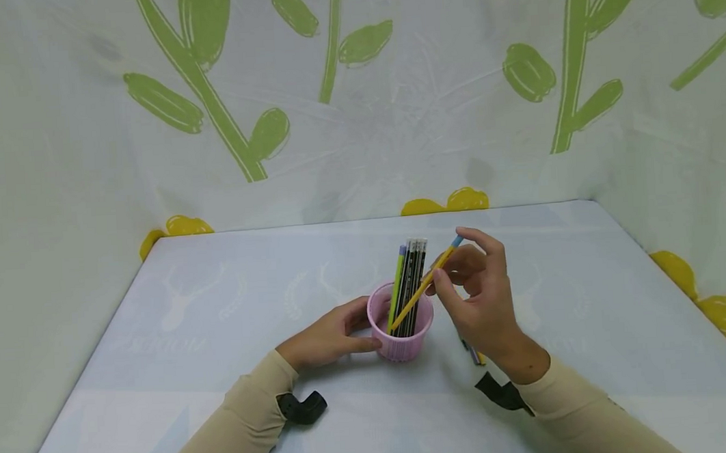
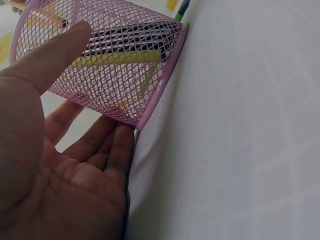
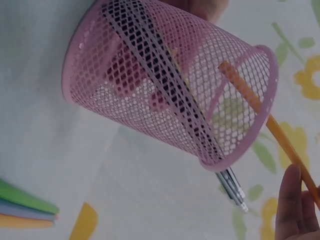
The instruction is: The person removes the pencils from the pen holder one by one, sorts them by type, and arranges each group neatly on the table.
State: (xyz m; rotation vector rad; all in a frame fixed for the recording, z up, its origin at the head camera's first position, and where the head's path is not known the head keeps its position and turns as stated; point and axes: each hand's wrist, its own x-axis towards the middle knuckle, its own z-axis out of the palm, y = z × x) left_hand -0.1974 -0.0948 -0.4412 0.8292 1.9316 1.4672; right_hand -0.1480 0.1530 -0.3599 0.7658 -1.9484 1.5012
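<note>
A pink mesh pencil cup (image 1: 400, 350) stands upright on the table, holding several black pencils (image 1: 417, 251) with silvery ends and a yellow-green pencil (image 1: 397, 272). My left hand (image 1: 328, 334) holds the cup from its left side, thumb and fingers on either side of the mesh (image 2: 120, 80) in the left wrist view. Above and right of the cup, my right hand (image 1: 480, 299) pinches an orange pencil (image 1: 427, 281) with a blue end. This pencil slants down to the left; in the right wrist view its lower end (image 3: 235, 80) is inside the cup's mouth.
A few more pencils (image 1: 476, 356) lie on the table right of the cup, partly hidden by my right hand; green, bluish and orange ones (image 3: 27, 207) show in the right wrist view. The pale table (image 1: 194, 413) meets a leaf-patterned cloth wall (image 1: 420, 134) behind.
</note>
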